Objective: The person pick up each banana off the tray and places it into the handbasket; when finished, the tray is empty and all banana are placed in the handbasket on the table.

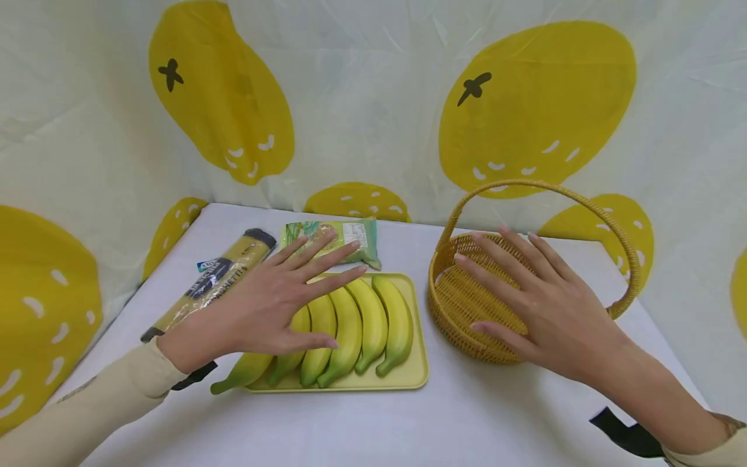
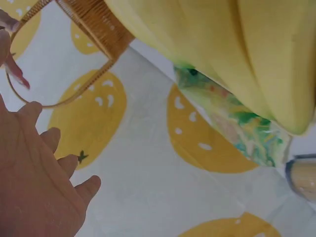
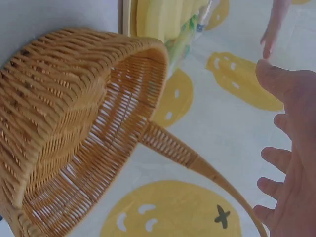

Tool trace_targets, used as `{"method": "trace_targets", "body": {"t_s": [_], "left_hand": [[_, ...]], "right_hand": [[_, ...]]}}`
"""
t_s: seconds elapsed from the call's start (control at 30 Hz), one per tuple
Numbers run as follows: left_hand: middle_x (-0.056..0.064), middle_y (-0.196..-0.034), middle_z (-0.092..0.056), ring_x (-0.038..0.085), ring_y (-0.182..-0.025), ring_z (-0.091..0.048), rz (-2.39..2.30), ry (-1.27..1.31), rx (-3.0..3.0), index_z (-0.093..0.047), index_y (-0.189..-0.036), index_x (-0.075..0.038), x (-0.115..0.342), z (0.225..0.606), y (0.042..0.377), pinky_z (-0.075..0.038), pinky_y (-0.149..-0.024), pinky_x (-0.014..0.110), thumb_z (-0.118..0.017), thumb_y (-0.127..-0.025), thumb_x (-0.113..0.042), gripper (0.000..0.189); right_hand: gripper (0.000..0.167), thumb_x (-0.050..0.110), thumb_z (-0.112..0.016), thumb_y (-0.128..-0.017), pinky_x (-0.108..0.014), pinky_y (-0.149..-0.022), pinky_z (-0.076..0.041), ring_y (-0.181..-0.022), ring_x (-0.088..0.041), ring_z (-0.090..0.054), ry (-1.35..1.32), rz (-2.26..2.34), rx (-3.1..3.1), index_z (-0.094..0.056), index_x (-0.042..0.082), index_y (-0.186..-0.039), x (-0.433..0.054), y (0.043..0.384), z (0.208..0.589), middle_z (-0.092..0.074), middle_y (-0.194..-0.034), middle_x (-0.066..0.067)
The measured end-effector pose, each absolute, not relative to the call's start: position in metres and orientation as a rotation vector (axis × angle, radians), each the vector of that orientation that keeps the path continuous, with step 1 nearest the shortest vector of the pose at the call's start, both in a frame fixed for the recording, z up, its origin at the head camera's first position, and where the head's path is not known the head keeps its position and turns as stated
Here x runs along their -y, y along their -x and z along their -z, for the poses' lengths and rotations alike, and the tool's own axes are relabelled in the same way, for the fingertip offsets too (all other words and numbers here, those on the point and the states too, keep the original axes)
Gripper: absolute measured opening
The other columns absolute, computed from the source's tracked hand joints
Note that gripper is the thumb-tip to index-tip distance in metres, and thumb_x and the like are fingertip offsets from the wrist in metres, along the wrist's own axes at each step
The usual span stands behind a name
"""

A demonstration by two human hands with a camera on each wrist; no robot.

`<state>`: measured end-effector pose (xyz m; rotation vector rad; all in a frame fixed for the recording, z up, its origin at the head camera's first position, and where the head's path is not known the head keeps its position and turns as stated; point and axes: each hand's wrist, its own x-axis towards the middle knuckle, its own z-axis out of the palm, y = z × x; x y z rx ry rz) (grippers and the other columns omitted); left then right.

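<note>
Bananas (image 1: 348, 324) near left hand (image 1: 271, 305), fingers spread; right hand (image 1: 554, 318) likewise spread near wicker basket (image 1: 455, 334); both empty; bananas rest on yellow tray (image 1: 419, 363); leftmost banana (image 1: 248, 371) overhangs corner, might slip off if hand knocks it.

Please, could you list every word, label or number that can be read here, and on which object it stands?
"GHETTI": end of a word on the long pack; its beginning is unclear.
Dark panel, same pack: lettering too blurred.
Small blue label at its edge: too small.
Green packet: its print, including the white panel, is too small.
</note>
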<state>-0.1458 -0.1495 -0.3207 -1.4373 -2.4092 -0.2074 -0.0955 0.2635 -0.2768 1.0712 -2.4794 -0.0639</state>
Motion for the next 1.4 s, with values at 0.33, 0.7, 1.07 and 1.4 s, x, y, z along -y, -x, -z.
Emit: {"method": "trace_targets", "body": {"t_s": [0.33, 0.7, 1.07, 1.4], "left_hand": [[0.003, -0.176, -0.011, 0.032, -0.159, -0.011, 0.284, 1.303, 2.535, -0.026, -0.17, -0.028, 0.173, 0.33, 0.14, -0.026, -0.117, 0.065, -0.059, -0.096, -0.07, 0.092], [0.011, -0.169, -0.03, 0.048, -0.151, -0.027, 0.318, 1.023, 2.765, -0.032, -0.168, -0.031, 0.204, 0.35, 0.123, -0.037, -0.105, 0.073, -0.07, -0.092, -0.064, 0.091], [0.019, -0.161, -0.038, 0.053, -0.144, -0.036, 0.504, 0.784, 2.859, -0.034, -0.167, -0.022, 0.21, 0.368, 0.112, -0.036, -0.101, 0.078, -0.075, -0.092, -0.055, 0.092], [0.02, -0.14, -0.048, 0.048, -0.119, -0.051, 0.54, 0.633, 2.879, -0.043, -0.161, -0.017, 0.208, 0.378, 0.106, -0.052, -0.076, 0.067, -0.084, -0.084, -0.042, 0.09]], "right_hand": [[0.07, 0.064, -0.033, -0.109, -0.06, -0.118, -0.026, -0.153, -0.041, -0.028, -0.976, 0.004, 2.395, -0.046, 0.021, -0.162, -0.271, 0.083, 0.253, -0.039, -0.166, -0.01], [0.069, 0.062, -0.035, -0.109, -0.069, -0.086, -0.039, -0.146, -0.046, -0.038, -0.899, -0.025, 2.313, -0.058, 0.012, -0.151, -0.284, 0.074, 0.224, -0.049, -0.157, -0.017], [0.072, 0.061, -0.041, -0.106, -0.059, -0.111, -0.036, -0.13, -0.055, -0.049, -0.701, -0.109, 2.273, -0.056, 0.008, -0.153, -0.318, 0.071, 0.224, -0.055, -0.15, -0.022], [0.092, 0.076, -0.042, -0.097, -0.051, -0.121, -0.028, -0.122, -0.061, -0.049, -0.418, -0.202, 2.401, -0.042, 0.01, -0.163, -0.35, 0.066, 0.243, -0.055, -0.146, -0.029]]}}
